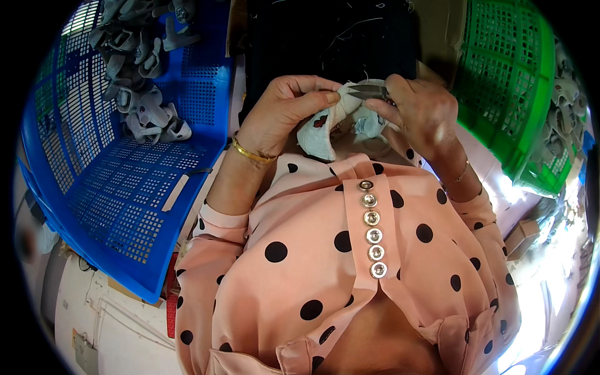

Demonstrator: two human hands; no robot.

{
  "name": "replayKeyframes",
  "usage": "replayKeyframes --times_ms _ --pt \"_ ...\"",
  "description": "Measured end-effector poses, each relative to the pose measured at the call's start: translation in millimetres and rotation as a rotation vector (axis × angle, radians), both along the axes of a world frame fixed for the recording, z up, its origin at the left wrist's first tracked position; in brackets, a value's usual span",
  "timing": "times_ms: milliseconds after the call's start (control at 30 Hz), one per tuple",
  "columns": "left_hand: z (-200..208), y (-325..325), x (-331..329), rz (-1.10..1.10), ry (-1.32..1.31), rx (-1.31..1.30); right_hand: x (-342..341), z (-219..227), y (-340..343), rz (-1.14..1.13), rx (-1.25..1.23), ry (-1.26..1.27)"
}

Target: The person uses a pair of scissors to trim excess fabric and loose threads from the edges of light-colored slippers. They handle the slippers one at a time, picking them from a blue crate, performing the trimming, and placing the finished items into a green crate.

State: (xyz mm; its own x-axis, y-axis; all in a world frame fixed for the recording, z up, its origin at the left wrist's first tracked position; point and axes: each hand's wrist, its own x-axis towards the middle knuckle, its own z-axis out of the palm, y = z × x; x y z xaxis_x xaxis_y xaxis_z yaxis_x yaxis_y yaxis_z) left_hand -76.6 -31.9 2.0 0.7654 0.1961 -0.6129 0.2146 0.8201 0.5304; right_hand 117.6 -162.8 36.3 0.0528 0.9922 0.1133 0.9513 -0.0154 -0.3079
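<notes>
A white fabric piece that looks like a small shoe upper [317, 139], with a dark and red mark on its side, hangs between my hands in front of my chest. My left hand [278, 115] pinches its upper edge between thumb and fingers. In my right hand [428, 115] is a pair of thread snips [370, 92], its pointed metal blades directed left at the fabric edge near my left fingertips. The handles are mostly covered by my right fingers. Whether the blades touch the cloth I cannot tell.
To the left, a blue plastic basket [128, 215] holds several similar grey-white pieces [147, 112] at its far end. A green basket [506, 81] stands at the right, with more pieces [564, 103] beyond its wall. Dark cloth [294, 47] with loose thread ends lies ahead.
</notes>
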Motion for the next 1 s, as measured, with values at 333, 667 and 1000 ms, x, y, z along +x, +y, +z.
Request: replayKeyframes --times_ms 333,667,1000 --pt "0.3 -1.1 0.1 0.019 -0.005 -0.016 4.8 -4.5 2.6 0.063 0.07 -0.001" --pt "12.0 -3.2 3.8 -0.038 0.071 0.091 8.3 -12.9 -3.5 -0.193 -0.226 0.545" --pt "5.2 -2.6 1.3 -0.017 -0.002 0.083 -8.8 -8.7 8.7 -0.148 -0.202 0.707"
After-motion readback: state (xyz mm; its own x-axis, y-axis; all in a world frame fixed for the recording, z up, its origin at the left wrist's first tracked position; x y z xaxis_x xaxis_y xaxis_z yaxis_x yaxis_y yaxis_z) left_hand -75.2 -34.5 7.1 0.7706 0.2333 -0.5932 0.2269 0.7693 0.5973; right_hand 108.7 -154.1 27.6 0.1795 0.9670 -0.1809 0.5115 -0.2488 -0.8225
